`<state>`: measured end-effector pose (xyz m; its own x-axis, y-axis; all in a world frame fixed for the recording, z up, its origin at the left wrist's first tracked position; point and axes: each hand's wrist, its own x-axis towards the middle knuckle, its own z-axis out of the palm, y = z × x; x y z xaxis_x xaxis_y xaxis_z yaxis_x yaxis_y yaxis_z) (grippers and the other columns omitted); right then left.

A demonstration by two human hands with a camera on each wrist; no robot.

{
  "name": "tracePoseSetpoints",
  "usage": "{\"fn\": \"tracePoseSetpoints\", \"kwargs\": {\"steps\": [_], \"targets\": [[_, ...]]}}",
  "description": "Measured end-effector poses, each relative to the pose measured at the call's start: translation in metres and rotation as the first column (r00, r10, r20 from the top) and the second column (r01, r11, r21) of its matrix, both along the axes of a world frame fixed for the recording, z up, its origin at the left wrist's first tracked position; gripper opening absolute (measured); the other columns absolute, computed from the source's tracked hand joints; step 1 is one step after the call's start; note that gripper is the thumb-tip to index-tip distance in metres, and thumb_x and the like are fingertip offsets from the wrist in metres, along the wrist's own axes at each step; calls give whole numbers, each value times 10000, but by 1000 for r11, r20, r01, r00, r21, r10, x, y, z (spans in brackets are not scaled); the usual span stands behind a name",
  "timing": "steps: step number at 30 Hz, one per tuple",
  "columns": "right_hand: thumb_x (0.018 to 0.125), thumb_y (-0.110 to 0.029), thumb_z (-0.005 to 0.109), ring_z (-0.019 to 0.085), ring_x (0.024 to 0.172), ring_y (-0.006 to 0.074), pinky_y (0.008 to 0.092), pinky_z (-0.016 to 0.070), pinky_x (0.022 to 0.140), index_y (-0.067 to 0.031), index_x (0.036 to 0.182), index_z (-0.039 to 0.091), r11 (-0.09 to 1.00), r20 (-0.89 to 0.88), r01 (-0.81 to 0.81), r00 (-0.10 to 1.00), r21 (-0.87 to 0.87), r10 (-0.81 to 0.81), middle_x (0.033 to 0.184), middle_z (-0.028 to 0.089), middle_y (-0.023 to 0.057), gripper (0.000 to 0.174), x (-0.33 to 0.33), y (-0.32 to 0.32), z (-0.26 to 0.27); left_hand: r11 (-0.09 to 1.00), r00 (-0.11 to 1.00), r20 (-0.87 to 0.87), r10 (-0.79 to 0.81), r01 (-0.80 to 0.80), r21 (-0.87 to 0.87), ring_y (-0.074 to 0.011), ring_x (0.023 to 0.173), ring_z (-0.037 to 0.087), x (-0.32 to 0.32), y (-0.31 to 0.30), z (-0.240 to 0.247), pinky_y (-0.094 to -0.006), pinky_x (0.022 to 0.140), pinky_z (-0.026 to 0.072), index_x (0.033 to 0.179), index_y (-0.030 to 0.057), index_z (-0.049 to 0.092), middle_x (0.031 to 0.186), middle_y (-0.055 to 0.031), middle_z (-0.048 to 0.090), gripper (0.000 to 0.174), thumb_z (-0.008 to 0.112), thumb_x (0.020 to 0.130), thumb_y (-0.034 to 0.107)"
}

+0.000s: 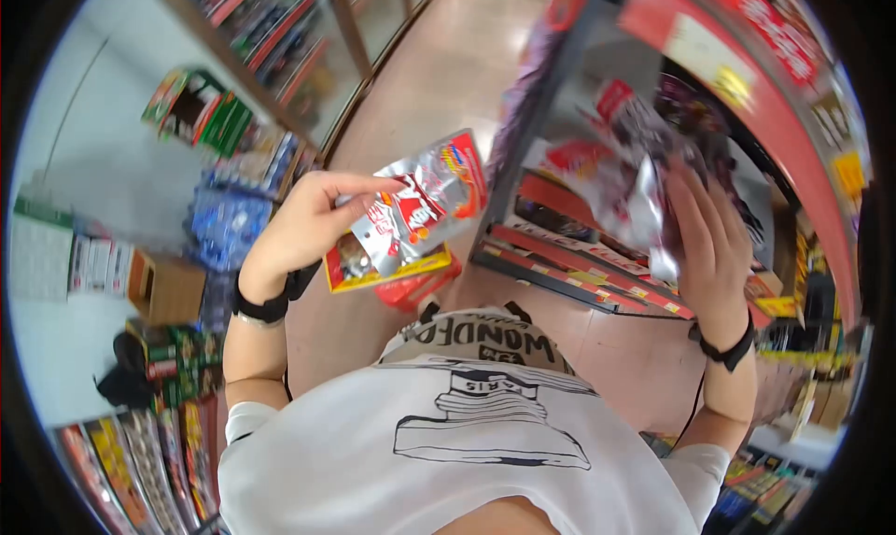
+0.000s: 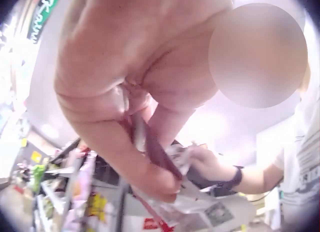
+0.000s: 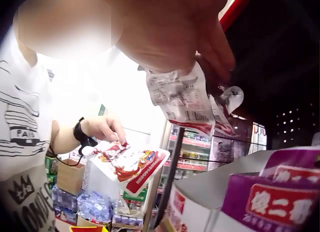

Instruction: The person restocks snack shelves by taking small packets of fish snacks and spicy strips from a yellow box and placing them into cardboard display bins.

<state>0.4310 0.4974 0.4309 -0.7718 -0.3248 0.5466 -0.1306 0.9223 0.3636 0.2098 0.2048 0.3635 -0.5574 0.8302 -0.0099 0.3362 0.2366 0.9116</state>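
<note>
Left hand (image 1: 299, 227) pinching a stack of silver-and-red packets (image 1: 420, 208) before the chest, long axis tilted up toward the display rack (image 1: 579, 274); right hand (image 1: 714, 241), the nearer to that rack, gripping a crumpled foil packet (image 1: 635, 194) at its shelf front.

This is a shop, most likely a small grocery store. At the right of the head view stands a red display rack (image 1: 534, 105) with price labels (image 1: 597, 281) along its shelf edges. Long shelves (image 1: 271, 31) of packed goods line the aisle floor (image 1: 448, 59) at the upper left. Packs of bottled water (image 1: 224, 222) and a cardboard box (image 1: 168, 288) stand at the left. A sealed foil packet (image 1: 420, 208) is held up in the centre, with more packets (image 1: 635, 190) at the right.
</note>
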Motion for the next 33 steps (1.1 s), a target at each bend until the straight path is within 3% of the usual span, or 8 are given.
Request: {"fn": "tracePoseSetpoints", "kwargs": {"steps": [6,12,14,18,21,26,28,33], "targets": [[747,-84,587,590,935,338,362,507,732,-2,1093,519,893,172,-324,905,-311,388,1089,596,161,362,-35,-55,-57,926,840,390,376,-324,-195,-64,746,565,-39,-75,-132,-203,683,457,1082,12,619,890,-17,629,278,496,832,14],[780,-52,494,604,836,334,390,494,691,-23,1084,524,673,401,-107,732,-732,551,941,613,170,307,-131,-111,-189,730,588,433,683,-518,-447,-123,751,597,-47,-112,-289,-231,603,502,1162,23,559,940,-57,617,350,551,818,83],[802,-56,472,596,866,352,414,488,697,-36,1074,515,741,649,170,632,-649,423,959,602,198,276,-159,-124,-246,704,483,513,710,-516,-488,-136,777,602,-45,-113,-315,-246,627,504,1206,30,516,967,-60,615,402,561,814,108],[820,-65,442,604,797,363,429,482,666,-1,981,490,708,686,269,606,-653,403,870,605,202,179,-188,-148,-345,653,237,636,734,-503,-567,-165,854,604,-45,-110,-366,-288,697,501,1299,53,407,1026,-57,606,541,582,802,175],[796,-42,464,615,765,366,444,491,655,-4,892,502,718,631,223,684,-659,367,804,607,214,110,-196,-165,-422,659,210,646,733,-452,-601,-159,889,593,-42,-109,-392,-302,733,480,1293,92,421,1035,-40,606,509,563,816,201],[783,-39,482,620,769,357,434,498,664,-2,897,509,662,735,445,633,-604,245,810,618,202,123,-210,-196,-449,723,105,750,653,-381,-577,-201,1017,545,-38,-107,-411,-345,840,419,1251,125,433,1138,-62,563,419,522,864,258],[778,-50,497,620,790,351,429,495,692,-4,903,525,681,842,543,496,-492,213,833,623,201,137,-212,-206,-462,741,119,757,643,-347,-575,-216,1063,515,-36,-104,-416,-354,868,403,1234,130,444,1166,-64,544,408,525,860,270],[765,-54,527,601,898,331,407,474,790,-11,960,550,697,857,506,378,-508,351,927,619,191,201,-195,-213,-475,794,58,835,548,-351,-497,-207,1065,508,-24,-104,-428,-355,890,392,1174,130,469,1148,-51,537,352,527,859,275]]}}
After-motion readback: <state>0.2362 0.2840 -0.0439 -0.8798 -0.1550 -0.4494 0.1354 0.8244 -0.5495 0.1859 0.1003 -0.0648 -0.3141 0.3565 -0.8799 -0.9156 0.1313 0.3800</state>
